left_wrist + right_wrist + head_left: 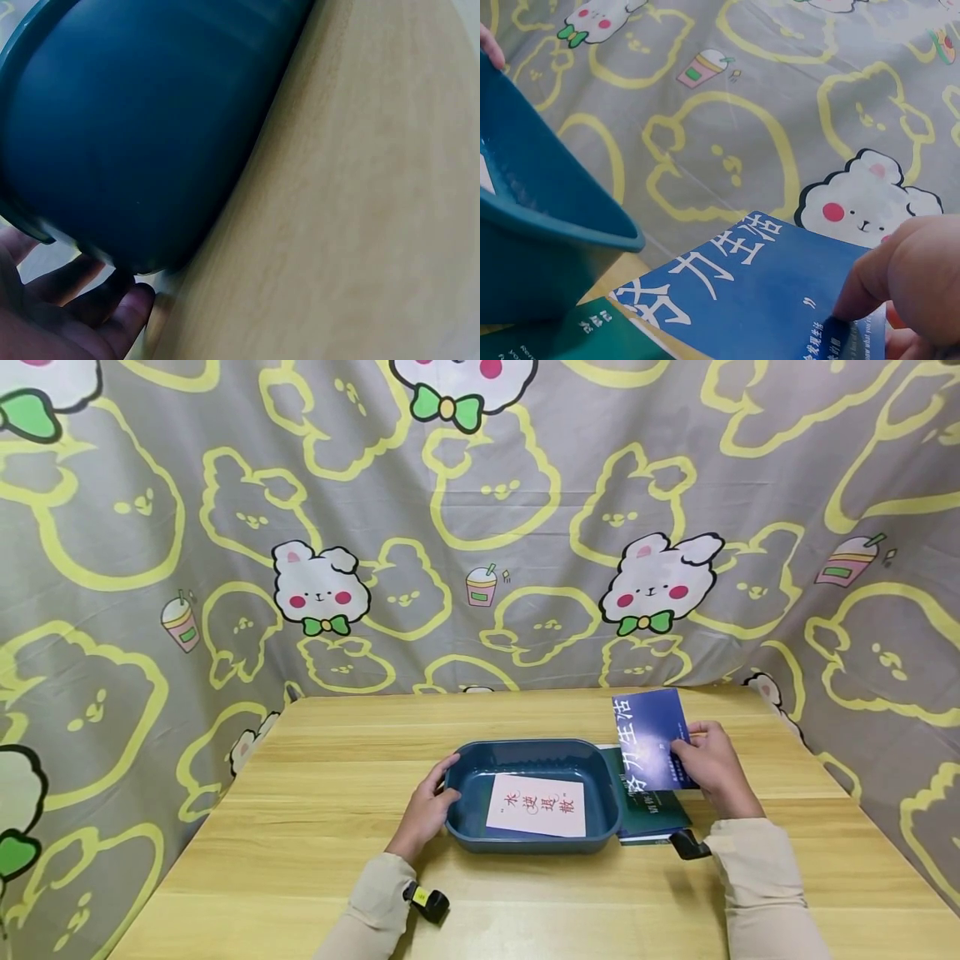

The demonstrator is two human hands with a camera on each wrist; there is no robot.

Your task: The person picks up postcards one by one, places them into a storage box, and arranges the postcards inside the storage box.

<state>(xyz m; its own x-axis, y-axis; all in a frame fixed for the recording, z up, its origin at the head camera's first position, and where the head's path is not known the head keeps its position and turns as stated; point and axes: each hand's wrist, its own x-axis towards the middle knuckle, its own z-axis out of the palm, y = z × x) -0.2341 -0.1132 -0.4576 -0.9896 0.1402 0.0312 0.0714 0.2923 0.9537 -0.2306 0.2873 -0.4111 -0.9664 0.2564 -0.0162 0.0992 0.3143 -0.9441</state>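
The right hand [716, 768] was gripping a blue card [648, 731] with white characters, pinched at its three o'clock side with the thumb on the printed face. This card was between two and three o'clock from the middle of the blue-green basin [525, 845], and in the head view its lower part overlapped the green card [663, 820], which lay on the desk [360, 735] just beside the basin at three o'clock. Whether the two cards touched could not be told. The left hand [426, 810] gripped the basin's end at nine o'clock, the thumb at the rim and other fingers against the outer wall. Inside the basin lay a pale card [536, 817] with red characters. For good work, it seemed best that the pinch was firm but light, because a strong squeeze could bend the blue card at its edge. Its lower edge, around six o'clock, needed probably a little more height, so as not to drag the green card. The basin's rim at three o'clock was near and could catch a corner, so a steady left hand, without pushing, appeared the right support.
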